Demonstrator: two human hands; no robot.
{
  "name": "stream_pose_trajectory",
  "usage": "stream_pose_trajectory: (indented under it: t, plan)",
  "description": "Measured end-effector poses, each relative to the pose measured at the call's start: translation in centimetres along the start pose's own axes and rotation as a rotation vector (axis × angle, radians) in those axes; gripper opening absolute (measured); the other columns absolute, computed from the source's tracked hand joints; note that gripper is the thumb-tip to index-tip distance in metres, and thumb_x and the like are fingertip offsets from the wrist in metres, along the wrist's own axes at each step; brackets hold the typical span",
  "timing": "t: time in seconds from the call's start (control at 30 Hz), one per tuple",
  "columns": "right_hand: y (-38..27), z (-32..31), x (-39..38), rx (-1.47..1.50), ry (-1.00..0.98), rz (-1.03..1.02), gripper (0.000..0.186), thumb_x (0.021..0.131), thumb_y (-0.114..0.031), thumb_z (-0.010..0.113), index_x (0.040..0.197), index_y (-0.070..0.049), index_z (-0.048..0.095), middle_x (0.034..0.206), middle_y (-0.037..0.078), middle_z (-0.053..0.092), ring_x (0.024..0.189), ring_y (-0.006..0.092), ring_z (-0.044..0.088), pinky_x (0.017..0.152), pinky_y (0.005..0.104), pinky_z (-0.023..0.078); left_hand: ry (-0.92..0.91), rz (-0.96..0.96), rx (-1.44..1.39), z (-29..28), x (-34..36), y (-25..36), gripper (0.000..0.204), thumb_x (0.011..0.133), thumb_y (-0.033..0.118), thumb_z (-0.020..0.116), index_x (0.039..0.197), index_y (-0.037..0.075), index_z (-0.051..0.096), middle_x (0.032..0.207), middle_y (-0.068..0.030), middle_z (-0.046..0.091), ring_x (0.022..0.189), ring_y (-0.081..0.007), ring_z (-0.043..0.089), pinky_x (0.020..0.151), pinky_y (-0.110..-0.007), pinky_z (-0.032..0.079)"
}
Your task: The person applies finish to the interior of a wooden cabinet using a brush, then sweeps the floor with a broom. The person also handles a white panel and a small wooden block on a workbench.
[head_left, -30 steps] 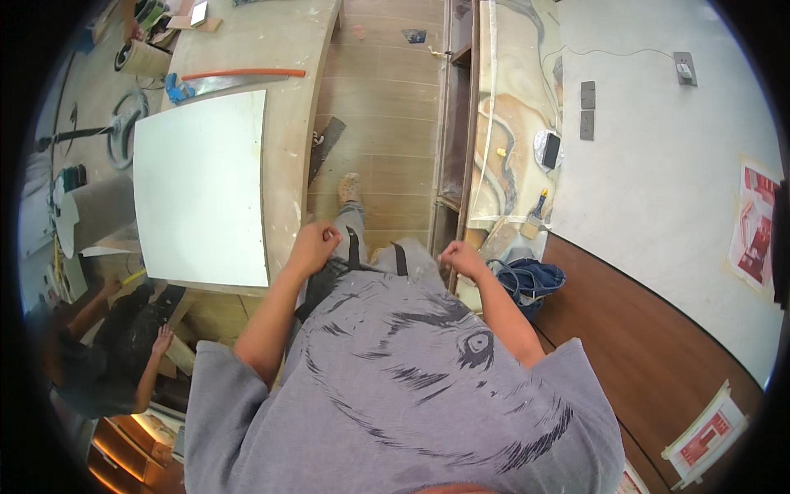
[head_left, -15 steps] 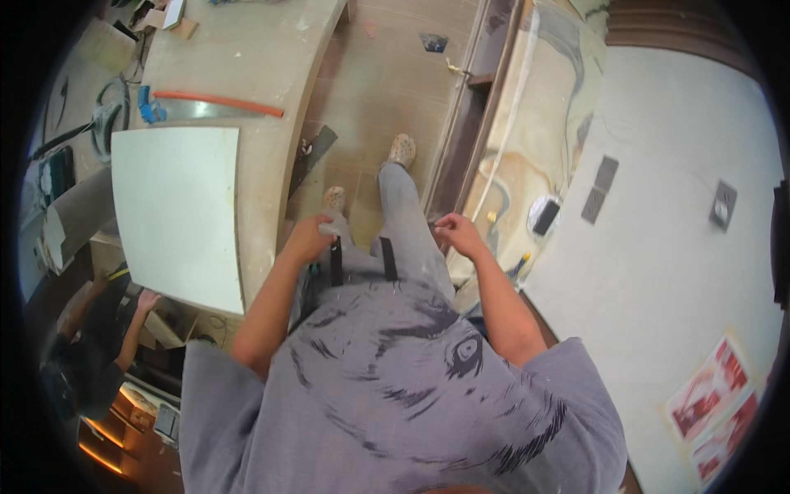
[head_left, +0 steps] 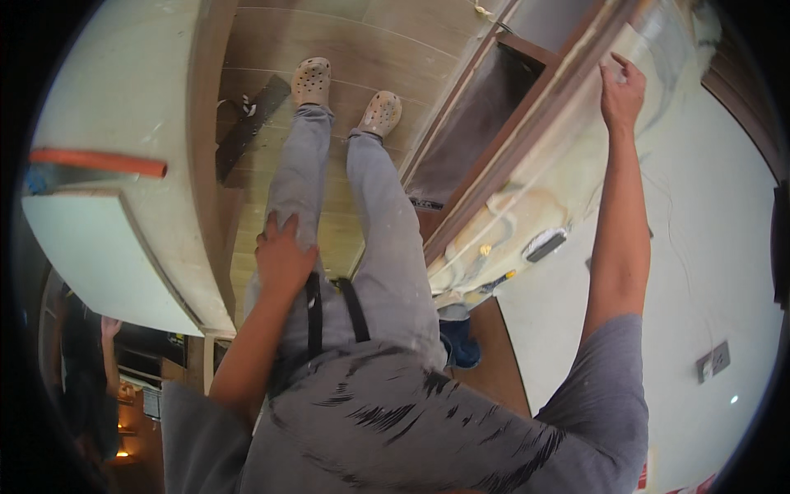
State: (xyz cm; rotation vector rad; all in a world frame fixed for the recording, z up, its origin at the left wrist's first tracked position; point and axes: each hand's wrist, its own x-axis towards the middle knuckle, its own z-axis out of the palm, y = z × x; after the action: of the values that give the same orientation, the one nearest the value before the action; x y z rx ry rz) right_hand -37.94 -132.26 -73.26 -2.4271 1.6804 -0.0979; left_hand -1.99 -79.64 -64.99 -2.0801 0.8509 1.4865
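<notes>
My left hand (head_left: 285, 257) rests on the grey trousers (head_left: 295, 173) near my knee, fingers spread, with nothing in it. My right arm reaches forward, and my right hand (head_left: 621, 92) is over the marble-patterned counter (head_left: 527, 198), by its wooden front edge. Its thumb and forefinger stand apart, and I see no object between them; whether the fingertips touch the counter I cannot tell. Nearer to me on that counter lies a dark rectangular item (head_left: 547, 246) on something white. A yellow-and-dark tool handle (head_left: 499, 281) lies near it.
A white panel (head_left: 107, 255) and an orange tube (head_left: 99, 160) lie on the pale worktop (head_left: 156, 90) at left. Beside my clogs (head_left: 312, 81) a dark strip (head_left: 251, 123) lies on the floor. A wall socket (head_left: 713, 362) is at right. Another person (head_left: 86, 370) stands at far left.
My right hand has gone from beside my hip forward and right, over the counter. My left hand has come down onto my leg. The view has shifted, and my feet have changed position.
</notes>
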Motion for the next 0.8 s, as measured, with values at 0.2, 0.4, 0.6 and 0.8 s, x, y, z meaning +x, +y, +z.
stream_pose_trajectory:
  t: [0.2,0.4,0.6,0.8]
  plan:
    - [-0.3,4.1,2.8,-0.206,0.251,-0.097,0.043,0.090,-0.032,0.074,0.129,-0.012,0.070,0.130,0.018,0.057,0.126,0.0364,0.049,0.111,0.0459,0.040,0.077,-0.037,-0.056,-3.9,2.4,0.3,0.065,0.079,0.032,0.083,0.140,0.018,0.064,0.158,-0.0156,0.045,0.137,-0.0429,0.048,0.113,-0.050,0.045]
    - [0.1,4.8,2.4,-0.078,0.306,-0.038,0.055,0.093,-0.034,0.071,0.137,-0.002,0.062,0.132,0.017,0.057,0.131,0.0330,0.043,0.112,0.0434,0.037,0.085,-0.057,-0.076,-6.3,3.8,1.7,0.060,0.079,0.027,0.083,0.136,0.018,0.067,0.155,-0.0148,0.050,0.138,-0.0404,0.050,0.113,-0.050,0.045]
    - [1.7,4.8,2.6,-0.138,0.320,-0.147,0.050,0.096,-0.035,0.069,0.134,-0.003,0.066,0.127,0.016,0.062,0.124,0.0321,0.049,0.110,0.0425,0.037,0.103,-0.021,-0.056,-8.8,5.1,3.0,0.051,0.077,0.018,0.084,0.127,0.014,0.073,0.152,-0.0152,0.053,0.138,-0.0408,0.051,0.113,-0.049,0.045]
    - [3.9,3.9,3.0,0.006,0.189,-0.186,0.041,0.099,-0.034,0.070,0.127,-0.003,0.070,0.122,0.014,0.067,0.117,0.0236,0.058,0.101,0.0368,0.046,0.068,-0.012,-0.027,-11.0,6.7,3.7,0.048,0.076,0.015,0.084,0.123,0.012,0.074,0.151,-0.0170,0.054,0.137,-0.0411,0.052,0.112,-0.050,0.045]
